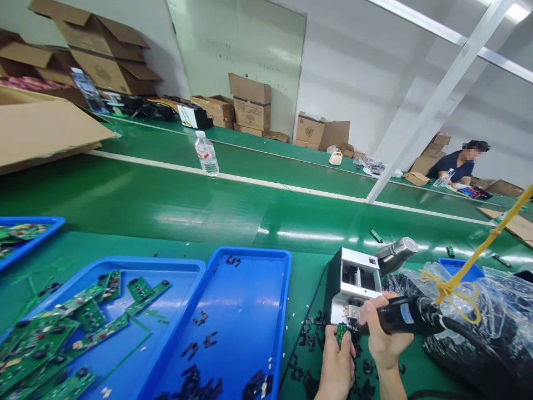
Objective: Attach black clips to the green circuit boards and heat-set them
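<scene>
1. At the front of the screw feeder (353, 290), your left hand (338, 360) holds a small green circuit board (342, 332) upright. Its fingers are closed on the board's edges (whether anything sits behind it, you can't tell from this view).
2. Your right hand (386, 340) is wrapped around the black electric screwdriver (402, 315), which is tied to a yellow cord (495, 233). The fingers are closed about its front end; the bit is hidden.
3. You seem to be at the fastening step, or at picking up a screw for it, with driver and board close together at the feeder.
4. Your next move calls for a steady left grip and the bit lined up squarely with the screw or its hole (a tilted bit could slip).
5. Loose black plastic clips (308, 336) lie on the green bench (305, 278) beside your left hand. More lie in the middle blue tray (250, 294), and further boards fill the blue tray to its left (155, 261).
</scene>
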Demonstrator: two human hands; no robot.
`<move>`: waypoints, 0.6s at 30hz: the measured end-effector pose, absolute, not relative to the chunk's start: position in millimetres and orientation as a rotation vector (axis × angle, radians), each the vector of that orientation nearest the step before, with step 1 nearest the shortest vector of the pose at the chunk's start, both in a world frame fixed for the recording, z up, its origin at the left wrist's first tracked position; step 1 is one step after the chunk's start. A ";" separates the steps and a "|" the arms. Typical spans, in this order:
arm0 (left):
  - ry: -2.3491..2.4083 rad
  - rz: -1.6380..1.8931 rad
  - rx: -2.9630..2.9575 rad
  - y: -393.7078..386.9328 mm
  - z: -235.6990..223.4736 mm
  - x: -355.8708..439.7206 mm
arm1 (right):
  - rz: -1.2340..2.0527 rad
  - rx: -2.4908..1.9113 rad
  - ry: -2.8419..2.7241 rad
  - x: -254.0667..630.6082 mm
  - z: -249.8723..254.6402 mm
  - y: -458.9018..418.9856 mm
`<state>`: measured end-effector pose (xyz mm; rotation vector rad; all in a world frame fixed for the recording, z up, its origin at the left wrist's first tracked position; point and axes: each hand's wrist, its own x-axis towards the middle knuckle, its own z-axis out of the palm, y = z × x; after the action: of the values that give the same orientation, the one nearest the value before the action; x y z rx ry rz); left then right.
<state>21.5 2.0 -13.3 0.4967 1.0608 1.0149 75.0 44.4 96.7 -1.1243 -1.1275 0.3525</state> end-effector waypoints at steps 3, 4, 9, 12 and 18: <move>1.071 1.017 0.498 2.1 -14.1 22.5 | 0.363 -1.141 -1.123 76.0 97.5 45.7; 1.075 1.016 0.499 1.9 -14.2 22.6 | 0.367 -1.143 -1.122 75.9 98.2 45.6; 1.079 1.010 0.507 0.2 -13.6 21.6 | 0.396 -1.113 -1.105 72.7 98.9 37.6; 1.073 1.016 0.508 -0.1 -13.0 21.0 | 0.432 -1.086 -1.066 68.3 103.9 30.2; 1.068 1.022 0.514 0.5 -11.3 21.5 | 0.443 -0.848 -1.013 53.7 131.4 29.1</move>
<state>21.5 0.5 -11.3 0.5143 1.0676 1.0216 53.7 29.1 131.4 -0.8476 -1.0126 0.4428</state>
